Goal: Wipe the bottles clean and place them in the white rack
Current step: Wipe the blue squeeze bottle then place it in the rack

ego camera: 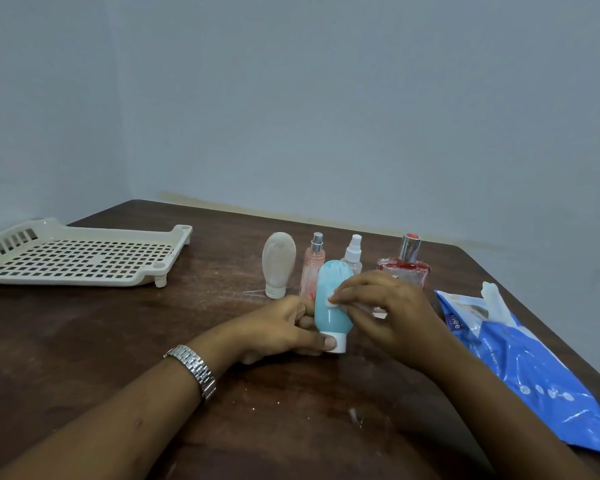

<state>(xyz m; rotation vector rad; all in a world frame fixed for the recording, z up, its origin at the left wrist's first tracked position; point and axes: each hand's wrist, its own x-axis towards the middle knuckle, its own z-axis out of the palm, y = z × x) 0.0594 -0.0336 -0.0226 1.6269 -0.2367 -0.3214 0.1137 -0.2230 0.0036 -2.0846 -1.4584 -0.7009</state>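
Your left hand (278, 327) grips the blue bottle (331, 306) by its white cap (336, 342) while your right hand (385, 306) presses a small white wipe (333, 303) on it, rack (73, 254) sitting empty off left.

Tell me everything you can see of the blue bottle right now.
The blue bottle is a soft-looking, rounded squeeze tube, pale turquoise with a white cap. It stands cap-down, near upright, on or just above the table, in front of the other bottles. The left hand grips its lower part, thumb on the cap. The right hand presses a small white wipe against its front. No label shows.
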